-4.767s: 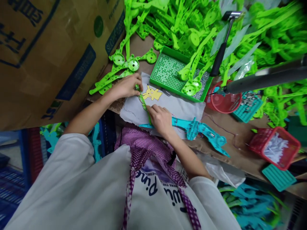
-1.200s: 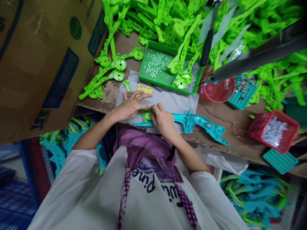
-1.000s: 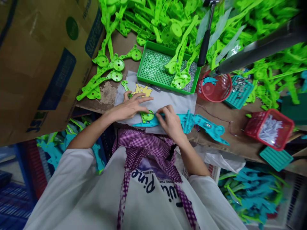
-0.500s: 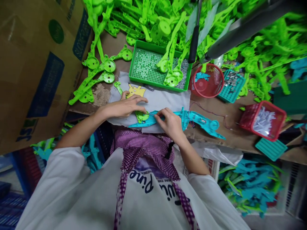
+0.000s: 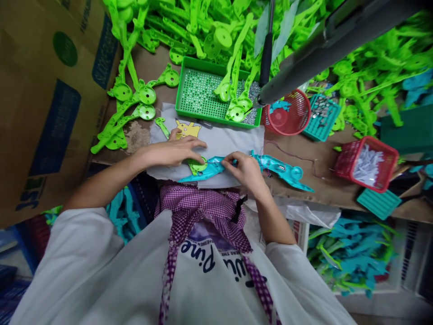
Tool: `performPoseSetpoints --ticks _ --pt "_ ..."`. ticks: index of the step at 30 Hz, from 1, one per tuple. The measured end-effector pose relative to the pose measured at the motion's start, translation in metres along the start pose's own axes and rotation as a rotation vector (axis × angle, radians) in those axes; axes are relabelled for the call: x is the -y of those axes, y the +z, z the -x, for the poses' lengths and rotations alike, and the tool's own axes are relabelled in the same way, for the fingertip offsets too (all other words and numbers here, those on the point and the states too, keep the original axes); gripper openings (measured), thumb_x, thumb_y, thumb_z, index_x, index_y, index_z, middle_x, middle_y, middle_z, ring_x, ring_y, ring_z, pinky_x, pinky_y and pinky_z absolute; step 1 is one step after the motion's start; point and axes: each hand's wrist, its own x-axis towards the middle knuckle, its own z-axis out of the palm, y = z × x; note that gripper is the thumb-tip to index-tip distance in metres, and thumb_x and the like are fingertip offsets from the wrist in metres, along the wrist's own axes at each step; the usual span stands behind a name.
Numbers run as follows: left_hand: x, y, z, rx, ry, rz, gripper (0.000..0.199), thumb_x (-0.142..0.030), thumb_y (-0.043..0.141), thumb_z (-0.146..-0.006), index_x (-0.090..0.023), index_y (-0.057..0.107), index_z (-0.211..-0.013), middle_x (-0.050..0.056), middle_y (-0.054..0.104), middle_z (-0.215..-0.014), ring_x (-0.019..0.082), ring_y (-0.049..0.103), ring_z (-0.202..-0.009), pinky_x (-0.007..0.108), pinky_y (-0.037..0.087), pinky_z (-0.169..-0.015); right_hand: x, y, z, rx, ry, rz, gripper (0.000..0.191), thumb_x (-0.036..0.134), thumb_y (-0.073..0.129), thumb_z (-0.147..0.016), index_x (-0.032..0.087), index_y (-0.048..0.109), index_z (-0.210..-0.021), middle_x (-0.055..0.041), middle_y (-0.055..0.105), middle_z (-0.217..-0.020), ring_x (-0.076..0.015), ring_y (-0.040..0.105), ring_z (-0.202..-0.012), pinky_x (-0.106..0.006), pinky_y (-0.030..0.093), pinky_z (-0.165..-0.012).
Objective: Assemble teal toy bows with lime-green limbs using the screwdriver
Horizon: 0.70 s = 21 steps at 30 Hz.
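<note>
My left hand (image 5: pixel 174 151) lies over a lime-green plastic part (image 5: pixel 198 166) with a round end, its thumb on the disc and its other fingers bent over the arm. Beneath that round end is a long turquoise plastic housing (image 5: pixel 284 169), which stretches rightward along the table edge. My right hand (image 5: pixel 246 170) hovers over the housing's middle, thumb and forefinger pinched on a thin wire (image 5: pixel 214 161) that runs taut from the green disc. Both parts rest on a grey cloth (image 5: pixel 223 135) with a yellow cartoon print.
Behind the cloth stands a green perforated tray (image 5: pixel 199 92) with green parts and small metal pieces. Red baskets (image 5: pixel 292 119) and a teal tray (image 5: pixel 321 117) are to the right. A screwdriver (image 5: pixel 266 54) hangs above. A large carton (image 5: pixel 50 104) borders the left.
My right hand has moved slightly right, away from the green disc, and more of the thin wire shows. My left hand keeps its place on the green part. The view has shifted slightly.
</note>
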Motion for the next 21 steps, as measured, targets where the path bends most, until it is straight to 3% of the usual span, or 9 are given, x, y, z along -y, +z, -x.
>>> performPoseSetpoints --ticks 8,14,21 --pt "-0.001 0.002 -0.001 -0.022 -0.007 0.008 0.061 -0.004 0.053 -0.079 -0.042 0.069 -0.123 0.001 0.047 -0.155 0.029 0.037 -0.144 0.056 0.024 -0.115 0.008 0.001 -0.007 0.017 0.006 0.121 0.013 0.022 0.057 -0.087 0.020 0.069 -0.084 -0.0059 0.072 -0.090 -0.0171 0.061 -0.074 -0.027 0.031 -0.062" --pt "-0.003 0.001 0.001 -0.018 -0.010 0.005 0.057 -0.003 0.053 -0.082 -0.039 0.070 -0.122 0.003 0.047 -0.154 0.031 0.038 -0.144 0.060 0.020 -0.116 0.009 -0.004 -0.004 0.112 0.006 -0.073 0.017 0.030 0.061 -0.088 0.019 0.074 -0.089 -0.0035 0.072 -0.077 -0.0153 0.060 -0.069 -0.026 0.036 -0.065" --pt "-0.006 -0.001 0.000 0.066 -0.031 -0.080 0.083 0.013 0.036 -0.075 -0.036 0.056 -0.139 0.008 0.033 -0.159 0.032 0.036 -0.143 0.065 0.026 -0.112 0.012 -0.006 -0.011 0.148 0.060 -0.025 0.014 0.025 0.062 -0.084 0.019 0.075 -0.086 -0.0029 0.072 -0.075 -0.0154 0.060 -0.067 -0.027 0.034 -0.065"
